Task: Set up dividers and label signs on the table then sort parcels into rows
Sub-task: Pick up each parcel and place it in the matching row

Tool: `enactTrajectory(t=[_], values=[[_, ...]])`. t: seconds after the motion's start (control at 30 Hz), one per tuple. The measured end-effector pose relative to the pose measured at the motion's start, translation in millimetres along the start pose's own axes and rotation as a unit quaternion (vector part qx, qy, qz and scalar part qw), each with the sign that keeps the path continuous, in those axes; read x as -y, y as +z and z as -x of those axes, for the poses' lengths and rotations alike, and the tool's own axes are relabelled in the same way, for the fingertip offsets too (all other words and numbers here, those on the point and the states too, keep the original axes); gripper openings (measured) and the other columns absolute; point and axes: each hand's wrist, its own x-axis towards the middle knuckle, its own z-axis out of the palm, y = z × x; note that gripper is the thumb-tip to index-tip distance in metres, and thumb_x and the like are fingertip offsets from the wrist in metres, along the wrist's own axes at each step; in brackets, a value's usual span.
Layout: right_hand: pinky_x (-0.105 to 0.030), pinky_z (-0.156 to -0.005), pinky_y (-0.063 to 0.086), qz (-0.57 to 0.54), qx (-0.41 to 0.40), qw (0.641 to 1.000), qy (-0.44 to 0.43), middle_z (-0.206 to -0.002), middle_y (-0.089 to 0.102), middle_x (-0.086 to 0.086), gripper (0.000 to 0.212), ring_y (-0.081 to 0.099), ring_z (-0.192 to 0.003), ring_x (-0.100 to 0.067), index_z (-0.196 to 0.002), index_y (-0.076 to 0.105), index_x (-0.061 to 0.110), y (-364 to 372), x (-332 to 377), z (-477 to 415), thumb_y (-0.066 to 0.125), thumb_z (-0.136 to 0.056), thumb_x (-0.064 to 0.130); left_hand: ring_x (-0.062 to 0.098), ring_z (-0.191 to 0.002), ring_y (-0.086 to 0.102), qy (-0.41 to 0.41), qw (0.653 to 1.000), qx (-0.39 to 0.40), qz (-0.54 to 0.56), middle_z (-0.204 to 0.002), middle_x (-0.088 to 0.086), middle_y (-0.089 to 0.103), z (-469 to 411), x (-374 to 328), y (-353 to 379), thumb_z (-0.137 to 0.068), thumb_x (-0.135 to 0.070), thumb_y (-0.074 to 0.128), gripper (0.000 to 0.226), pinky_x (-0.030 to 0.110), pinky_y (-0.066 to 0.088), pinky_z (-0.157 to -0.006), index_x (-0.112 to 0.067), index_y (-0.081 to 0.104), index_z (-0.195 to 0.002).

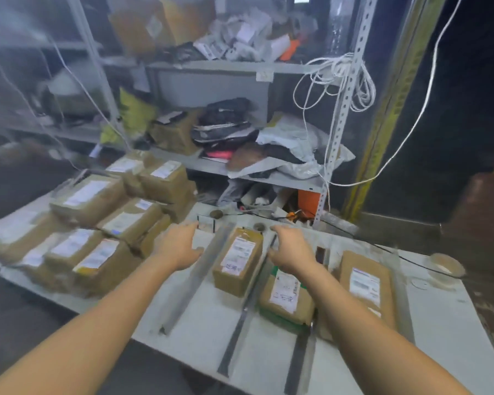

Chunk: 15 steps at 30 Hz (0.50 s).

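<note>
One small cardboard parcel lying between two metal dividers on the counter, left hand and right hand open and empty either side. Probably light, stiff, tape-slick; grab long sides.

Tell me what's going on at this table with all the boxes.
A person is sorting parcels on a white table. Metal dividers split its right part into rows, and three rows hold one parcel each. The left hand and right hand reach forward on either side of the boxed parcel in the leftmost filled row, fingers relaxed and holding nothing. A pile of parcels sits unsorted at the table's left end.
</note>
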Motion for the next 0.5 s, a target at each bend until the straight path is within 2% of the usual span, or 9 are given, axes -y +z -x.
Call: enactTrajectory(t=[0.1, 0.2, 0.33, 0.43, 0.5], values=[[-0.044, -0.108, 0.042, 0.013, 0.008, 1.0, -0.01, -0.147, 0.049, -0.006, 0.057, 0.04, -0.136, -0.029, -0.146, 0.043, 0.021, 22, 65, -31, 0.057, -0.091, 0.025, 0.026, -0.128, 0.048, -0.011, 1.0, -0.017, 0.0, -0.141, 0.003, 0.05, -15, 77, -13, -0.088, -0.051, 0.057, 0.063, 0.041, 0.049, -0.095, -0.023, 0.04, -0.142], [-0.045, -0.109, 0.041, 0.026, 0.005, 0.999, -0.021, -0.148, 0.048, -0.007, 0.057, 0.038, -0.137, -0.03, -0.147, 0.043, 0.02, 46, 132, -59, 0.056, -0.091, 0.026, 0.027, -0.117, 0.055, -0.016, 0.999, -0.047, 0.004, -0.129, 0.003, 0.057, -31, 147, -28, -0.089, -0.049, 0.055, 0.051, 0.041, 0.05, -0.09, -0.025, 0.047, -0.133], [-0.042, -0.102, 0.043, 0.046, -0.003, 0.998, -0.04, -0.142, 0.054, -0.006, 0.053, 0.044, -0.13, -0.03, -0.141, 0.05, 0.021, 81, 216, -100, 0.059, -0.089, 0.028, 0.026, -0.124, 0.05, -0.017, 0.997, -0.068, -0.025, -0.134, 0.002, 0.053, -55, 232, -47, -0.091, -0.05, 0.052, 0.06, 0.04, 0.046, -0.095, -0.023, 0.04, -0.144], [-0.045, -0.104, 0.045, 0.04, 0.012, 0.998, -0.04, -0.143, 0.053, -0.007, 0.054, 0.045, -0.132, -0.03, -0.14, 0.05, 0.018, 105, 272, -130, 0.06, -0.089, 0.032, 0.026, -0.12, 0.05, -0.026, 0.996, -0.078, -0.025, -0.13, 0.002, 0.054, -78, 293, -55, -0.091, -0.047, 0.054, 0.054, 0.039, 0.047, -0.085, -0.021, 0.044, -0.137], [-0.046, -0.097, 0.05, 0.04, 0.014, 0.998, -0.047, -0.134, 0.058, -0.007, 0.048, 0.052, -0.124, -0.03, -0.13, 0.057, 0.017, 120, 304, -151, 0.061, -0.086, 0.037, 0.027, -0.118, 0.052, -0.035, 0.996, -0.082, -0.031, -0.131, 0.002, 0.055, -96, 329, -59, -0.09, -0.051, 0.053, 0.055, 0.038, 0.048, -0.082, -0.022, 0.045, -0.136]])
